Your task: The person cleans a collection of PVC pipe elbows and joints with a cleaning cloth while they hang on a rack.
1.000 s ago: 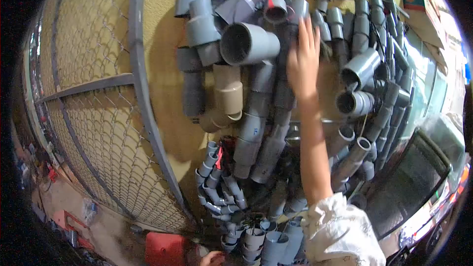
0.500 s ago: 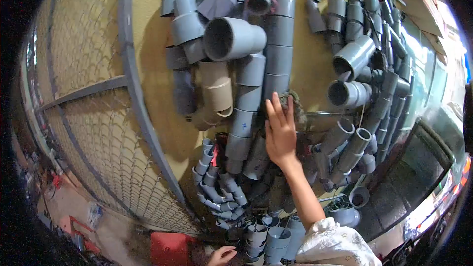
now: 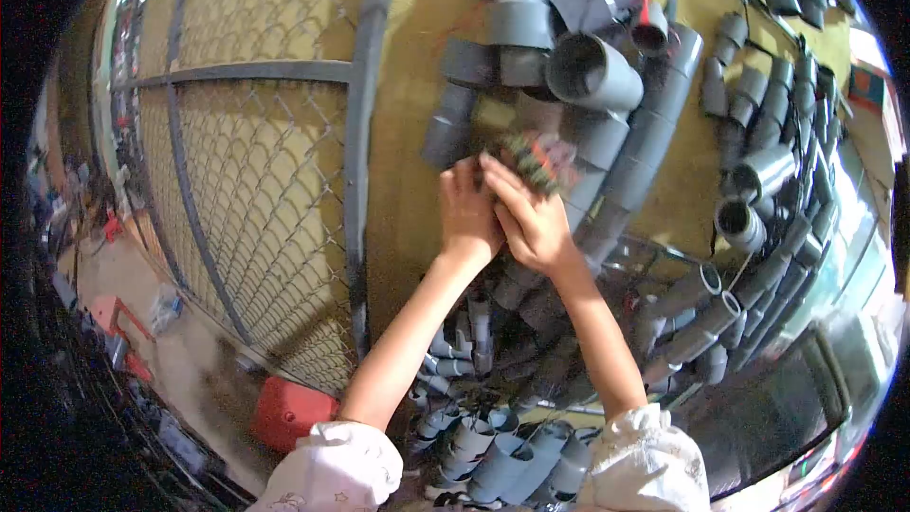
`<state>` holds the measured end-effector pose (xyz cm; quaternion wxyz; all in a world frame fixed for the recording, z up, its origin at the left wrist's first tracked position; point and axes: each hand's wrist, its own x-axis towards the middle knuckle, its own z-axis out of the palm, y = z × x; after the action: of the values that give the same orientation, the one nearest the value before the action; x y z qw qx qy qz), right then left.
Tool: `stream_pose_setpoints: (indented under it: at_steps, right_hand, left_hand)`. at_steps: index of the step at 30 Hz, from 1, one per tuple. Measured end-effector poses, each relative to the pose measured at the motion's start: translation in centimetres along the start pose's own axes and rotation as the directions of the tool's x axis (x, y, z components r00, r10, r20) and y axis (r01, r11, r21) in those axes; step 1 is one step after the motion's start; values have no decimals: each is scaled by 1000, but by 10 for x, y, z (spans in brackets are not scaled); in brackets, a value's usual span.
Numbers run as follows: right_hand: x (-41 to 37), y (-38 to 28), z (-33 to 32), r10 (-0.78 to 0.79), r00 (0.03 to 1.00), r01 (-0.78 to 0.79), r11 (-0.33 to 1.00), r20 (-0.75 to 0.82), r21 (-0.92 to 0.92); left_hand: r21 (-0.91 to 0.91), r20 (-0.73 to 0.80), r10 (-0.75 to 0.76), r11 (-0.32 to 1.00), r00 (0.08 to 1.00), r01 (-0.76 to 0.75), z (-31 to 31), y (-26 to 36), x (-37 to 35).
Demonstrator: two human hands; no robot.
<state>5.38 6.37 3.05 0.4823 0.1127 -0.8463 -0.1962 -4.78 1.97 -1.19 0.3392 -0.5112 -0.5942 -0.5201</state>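
Observation:
My right hand (image 3: 533,223) holds a crumpled rag (image 3: 538,159), greenish with red and purple patches, blurred by motion, against the hanging pipe fittings. Beside it, almost touching, my left hand (image 3: 467,218) is raised with its fingers bent forward; whatever they grip is hidden behind the hand. A grey pipe fitting (image 3: 447,128) hangs just above my left fingertips. Over the rag, part of a beige fitting (image 3: 537,114) shows. A wide grey reducer (image 3: 597,71) with its open mouth facing me hangs above, and a column of stacked grey fittings (image 3: 645,142) slants down to the right.
A wire mesh panel with a grey metal frame (image 3: 363,133) stands at left. More grey fittings (image 3: 763,171) hang on the yellow wall at right. Below are several grey fittings (image 3: 517,465) and a red plastic stool (image 3: 292,412). A dark panel (image 3: 768,408) leans at lower right.
My view has turned left, so the fittings sit further right. My left hand has risen from the bottom edge to beside my right hand. The rag has moved from the grey column to the beige fitting.

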Motion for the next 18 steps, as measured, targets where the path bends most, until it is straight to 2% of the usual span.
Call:
stream_pose_setpoints:
  at_steps: [1,2,3,5,6,7,9,11,13,14,15,17,18]
  right_hand:
    - [-4,0,-4,-27,997,26,1000,71,14]
    - [-5,2,-9,-23,987,27,999,158,-27]
    - [1,5,-15,-33,976,64,988,215,-139]
    - [15,8,-23,-63,987,108,944,151,-311]
    - [25,12,-26,-36,997,54,961,73,-271]
    - [33,13,-28,65,995,-76,985,-74,-157]
    - [52,14,-32,161,961,-154,987,-224,51]
    - [55,8,-30,190,955,-139,965,-229,221]
    - [41,-6,-33,245,967,-211,928,-75,306]
    - [30,-10,-32,223,975,-205,919,-16,337]
    - [25,-19,-36,204,977,-215,935,69,281]
    - [18,-13,-33,97,991,-119,947,88,297]
    - [25,-13,-34,140,989,-146,943,42,298]
  left_hand:
    - [6,11,-47,999,999,47,2,-1,9]
    - [-362,56,-271,891,961,272,-1,-3,13]
    - [-156,48,-144,976,988,150,-4,-3,17]
    - [184,125,-60,982,990,37,6,-9,16]
    - [136,139,-71,989,988,52,-4,-3,18]
    - [58,131,-32,998,991,24,-12,0,18]
    - [-103,110,44,994,993,-32,-27,4,13]
    - [-118,73,47,992,996,-38,-43,8,13]
    - [-79,43,66,995,997,-63,-52,-3,10]
    - [-135,62,42,990,997,-34,-53,-11,11]
    - [-130,113,78,989,990,-63,-58,-16,15]
    - [-138,111,116,985,987,-100,-66,-20,16]
    - [-136,110,111,986,988,-96,-68,-18,16]
